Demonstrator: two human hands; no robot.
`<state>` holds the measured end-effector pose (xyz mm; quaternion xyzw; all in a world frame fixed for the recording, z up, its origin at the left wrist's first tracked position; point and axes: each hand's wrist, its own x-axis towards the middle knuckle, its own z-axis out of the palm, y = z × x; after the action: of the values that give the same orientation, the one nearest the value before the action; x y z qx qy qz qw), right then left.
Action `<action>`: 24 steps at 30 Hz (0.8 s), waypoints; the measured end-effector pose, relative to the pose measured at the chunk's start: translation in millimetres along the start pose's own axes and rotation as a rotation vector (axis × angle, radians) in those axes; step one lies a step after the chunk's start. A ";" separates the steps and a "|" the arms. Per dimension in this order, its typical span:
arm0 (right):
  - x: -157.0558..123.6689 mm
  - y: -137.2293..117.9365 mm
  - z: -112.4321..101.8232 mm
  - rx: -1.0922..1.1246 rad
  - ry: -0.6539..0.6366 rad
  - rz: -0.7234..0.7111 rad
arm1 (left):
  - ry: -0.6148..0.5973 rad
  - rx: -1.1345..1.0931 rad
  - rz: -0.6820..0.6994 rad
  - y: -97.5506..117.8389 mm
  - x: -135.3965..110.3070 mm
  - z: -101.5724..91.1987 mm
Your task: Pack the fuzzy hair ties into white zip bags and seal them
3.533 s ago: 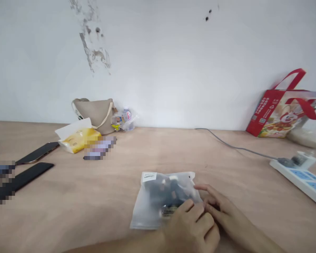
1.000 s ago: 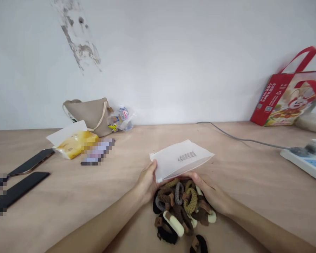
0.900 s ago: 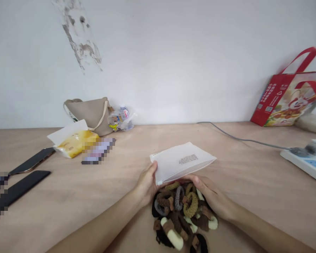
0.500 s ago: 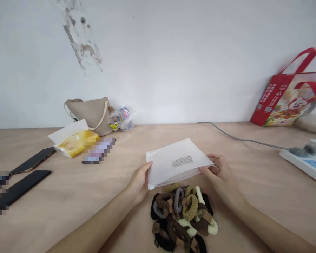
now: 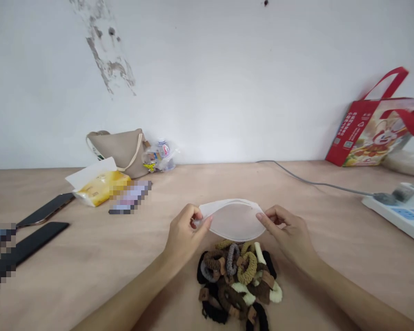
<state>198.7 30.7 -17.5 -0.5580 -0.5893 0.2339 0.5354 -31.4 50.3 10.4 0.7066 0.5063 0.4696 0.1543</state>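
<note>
A frosted white zip bag (image 5: 238,223) is held between my two hands, its mouth spread wide and facing me. My left hand (image 5: 188,230) pinches the bag's left corner between thumb and fingers. At the opposite corner, my right hand (image 5: 286,230) grips the edge in the same way. Just below the bag, on the table, lies a heap of fluffy hair ties (image 5: 239,280) in brown, black, grey, mustard and cream, several with small brown tags. Neither hand touches the heap.
Along the left lie phones (image 5: 44,209), a yellow tissue pack (image 5: 103,186) and a beige bag (image 5: 119,145). Beside that bag is a bottle in clear plastic (image 5: 163,151). A red carrier bag (image 5: 369,128), a grey cable (image 5: 313,181) and a white power strip (image 5: 396,214) are at right.
The bag has tipped so its mouth faces me, and its opening has widened from a narrow slit. My left hand has moved up and now pinches the corner from above.
</note>
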 end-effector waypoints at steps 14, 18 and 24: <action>-6.2 9.8 -5.2 0.097 -0.367 -0.112 | -0.087 0.509 0.451 -12.1 3.8 -6.8; -6.6 6.9 -15.4 0.012 -0.292 -0.175 | -0.087 0.663 0.425 -10.3 6.1 -8.0; -16.0 -37.6 -23.3 -0.096 -0.754 -0.581 | -0.092 0.745 0.467 -5.6 7.7 -8.7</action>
<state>201.1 -1.4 16.8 -0.2704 -0.8843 0.2330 0.3009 -41.5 57.2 14.9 0.8296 0.4603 0.2455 -0.1990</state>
